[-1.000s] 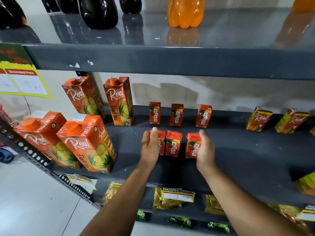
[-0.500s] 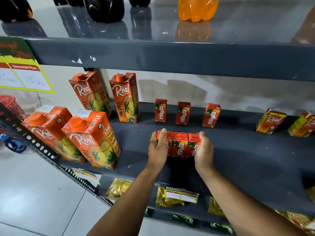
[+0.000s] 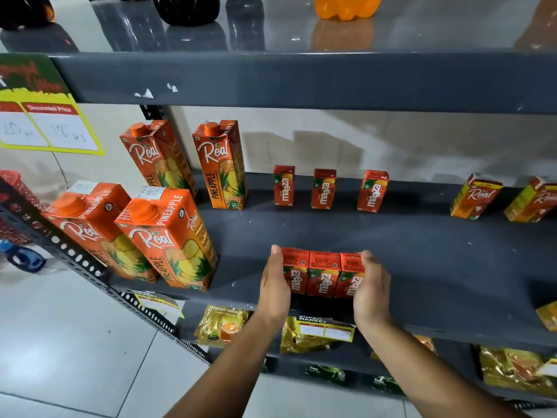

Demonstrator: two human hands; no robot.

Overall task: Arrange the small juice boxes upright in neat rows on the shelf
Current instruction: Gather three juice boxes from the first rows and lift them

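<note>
Three small red Maaza juice boxes (image 3: 321, 274) stand upright, pressed side by side, near the front of the dark grey shelf (image 3: 422, 260). My left hand (image 3: 275, 285) lies flat against the left box and my right hand (image 3: 372, 289) against the right box, squeezing the row between them. Behind, near the back wall, three more Maaza boxes (image 3: 324, 188) stand upright with gaps between them.
Tall orange Real pineapple cartons (image 3: 168, 239) stand at the shelf's left, two in front and two (image 3: 221, 164) behind. Small Real boxes (image 3: 476, 196) sit far right at the back. Bottles stand on the shelf above (image 3: 301, 82). Gold packets (image 3: 304, 334) fill the shelf below.
The three front boxes stood apart a second ago. Both hands have pushed inward, and the boxes now touch in one tight row. The view has also drawn closer.
</note>
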